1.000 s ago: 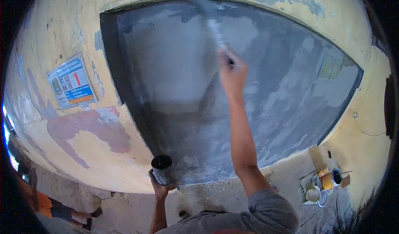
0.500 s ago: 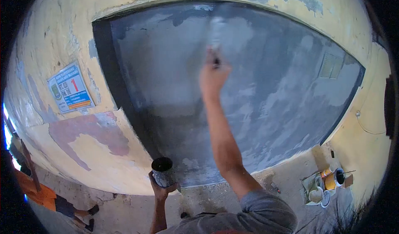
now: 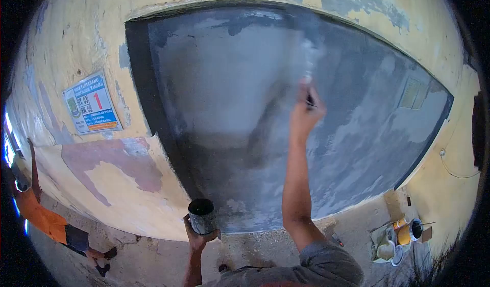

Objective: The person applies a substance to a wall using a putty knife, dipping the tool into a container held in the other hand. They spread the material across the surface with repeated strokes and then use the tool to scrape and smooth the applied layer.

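My right hand [image 3: 308,108] is raised in front of the dark grey wall panel [image 3: 224,93], its fingers closed round the handle of a brush [image 3: 309,57]. The brush head is blurred and lies over the panel's upper part. Low at the panel's bottom left, my left hand [image 3: 198,237] holds a dark, paint-marked can [image 3: 202,216] from below and the side, its round opening facing up. The panel shows lighter and darker grey patches.
A blue and white sign [image 3: 93,103] hangs on the peeling cream wall [image 3: 117,200]. Another person in orange [image 3: 43,220] stands at the far left. Tubs and a yellow can [image 3: 404,235] sit on the floor at the lower right.
My right hand has moved right and slightly down with the brush. My left hand and the can sit slightly lower in view. The person in orange has shifted a little left.
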`<state>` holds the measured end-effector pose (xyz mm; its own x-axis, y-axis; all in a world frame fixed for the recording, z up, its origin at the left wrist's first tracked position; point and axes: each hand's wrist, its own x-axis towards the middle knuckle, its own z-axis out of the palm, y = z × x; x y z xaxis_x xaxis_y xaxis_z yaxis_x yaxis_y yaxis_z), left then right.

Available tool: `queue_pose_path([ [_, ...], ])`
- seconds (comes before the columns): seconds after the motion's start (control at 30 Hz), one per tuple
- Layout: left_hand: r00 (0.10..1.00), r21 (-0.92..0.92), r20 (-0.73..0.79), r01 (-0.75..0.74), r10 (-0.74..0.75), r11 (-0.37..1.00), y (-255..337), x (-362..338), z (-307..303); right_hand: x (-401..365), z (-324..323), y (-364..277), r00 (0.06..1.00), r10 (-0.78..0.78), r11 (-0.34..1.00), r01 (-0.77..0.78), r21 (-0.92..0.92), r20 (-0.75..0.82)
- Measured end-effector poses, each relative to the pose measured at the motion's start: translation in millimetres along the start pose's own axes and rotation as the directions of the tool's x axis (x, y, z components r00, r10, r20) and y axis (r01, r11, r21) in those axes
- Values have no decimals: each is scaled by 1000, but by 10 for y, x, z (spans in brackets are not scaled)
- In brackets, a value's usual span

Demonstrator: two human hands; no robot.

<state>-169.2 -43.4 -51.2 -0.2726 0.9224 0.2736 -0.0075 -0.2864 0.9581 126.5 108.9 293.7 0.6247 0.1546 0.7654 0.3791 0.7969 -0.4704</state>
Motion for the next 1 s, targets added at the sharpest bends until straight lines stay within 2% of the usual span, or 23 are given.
queue_pose_path([
  [0.03,1000,-2,-3,-3,3,1000,15,2,-17,27,-82,21,1000,-3,1000,3,4,1],
  [0.07,1000,37,-13,-14,15,999,54,-12,-40,37,-153,36,980,158,987,-151,61,-120],
  [0.1,999,74,-24,-24,26,997,66,-20,-58,38,-163,40,921,317,947,-293,134,-227],
  [0.13,999,72,-27,-27,29,997,11,-7,-97,36,-104,48,922,315,947,-290,137,-225],
  [0.2,997,54,-34,-63,65,997,-131,12,-193,17,88,112,912,252,966,-215,146,-325],
  [0.27,999,46,-32,-35,36,998,-70,26,-229,-92,453,301,983,-38,988,64,140,-180],
  [0.33,1000,39,-21,-9,10,999,-89,64,-272,-443,822,-185,998,55,987,-52,149,-11],
  [0.4,1000,-25,-18,4,-4,1000,-198,137,-329,-735,1039,-194,983,-71,997,63,54,169],
  [0.43,1000,-23,-15,-3,2,1000,-158,184,-336,-793,1086,-277,984,-74,996,65,56,162],
  [0.5,999,-22,-5,-38,37,999,2,210,-318,-865,1099,-492,930,18,996,-47,72,366],
  [0.57,1000,-39,-2,-19,19,999,142,246,-304,-808,1004,-490,932,28,998,-49,49,362],
  [0.63,1000,-67,-9,-6,5,998,107,305,-334,-699,834,-452,928,-24,1000,28,-4,372],
  [0.67,1000,-120,1,12,-12,993,15,355,-372,-617,711,-529,866,157,973,-52,-226,475],
  [0.7,999,-174,15,30,-28,984,-71,382,-377,-566,677,-582,866,156,971,-47,-233,476],
  [0.77,999,-176,43,33,-26,984,3,394,-316,-487,607,-620,793,93,928,150,-341,602],
  [0.8,998,-170,62,26,-15,985,56,431,-300,-427,599,-527,795,100,925,147,-350,598],
  [0.87,993,-136,115,6,9,991,-24,524,-265,-316,579,-303,896,-234,952,291,-99,378],
  [0.93,988,-106,150,-29,45,994,2,592,-282,-71,345,-319,958,-207,975,219,-42,199],
  [1.0,985,-93,144,-77,90,993,197,595,-216,-47,125,-331,998,-64,981,67,-182,22],
])
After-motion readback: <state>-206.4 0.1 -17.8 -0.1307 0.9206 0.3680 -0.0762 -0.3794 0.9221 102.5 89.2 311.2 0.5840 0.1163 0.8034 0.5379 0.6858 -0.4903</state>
